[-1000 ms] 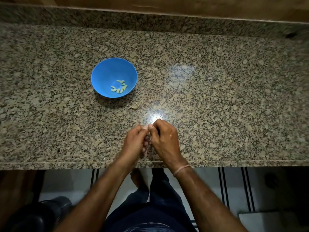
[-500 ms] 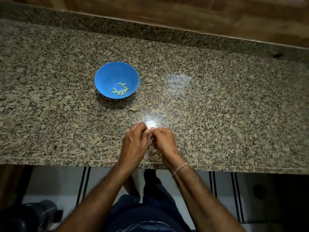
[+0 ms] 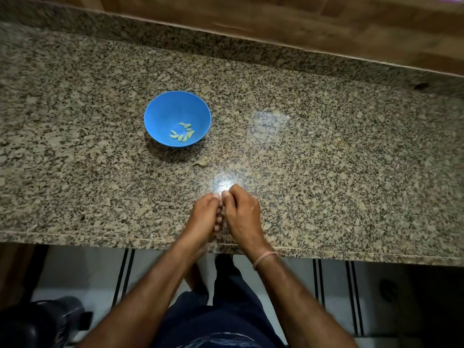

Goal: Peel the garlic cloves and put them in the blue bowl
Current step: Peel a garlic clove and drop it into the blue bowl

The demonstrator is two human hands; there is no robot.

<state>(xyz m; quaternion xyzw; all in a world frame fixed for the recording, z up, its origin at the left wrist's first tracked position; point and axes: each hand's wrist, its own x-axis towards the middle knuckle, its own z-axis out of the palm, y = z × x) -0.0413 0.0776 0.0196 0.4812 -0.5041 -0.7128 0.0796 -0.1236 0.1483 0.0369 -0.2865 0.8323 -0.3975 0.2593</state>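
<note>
A blue bowl [image 3: 160, 109] stands on the granite counter, left of centre, with several peeled pale cloves [image 3: 182, 134] in its bottom. Near the counter's front edge my left hand [image 3: 203, 217] and my right hand [image 3: 242, 214] are pressed together, thumbs and fingertips meeting. They pinch a small garlic clove [image 3: 221, 202] between them, almost wholly hidden by the fingers. A pale garlic piece [image 3: 202, 161] lies on the counter between the bowl and my hands.
The granite counter [image 3: 326, 172] runs wide to both sides, with a raised back ledge and a wooden wall behind. Its front edge passes under my wrists. Below are a tiled floor, my legs and a dark object [image 3: 42, 322] at the lower left.
My hands have stayed together working the clove, with the right thumb and fingers shifting slightly. The camera view has tilted and drifted a little. Bowl and loose piece have not moved.
</note>
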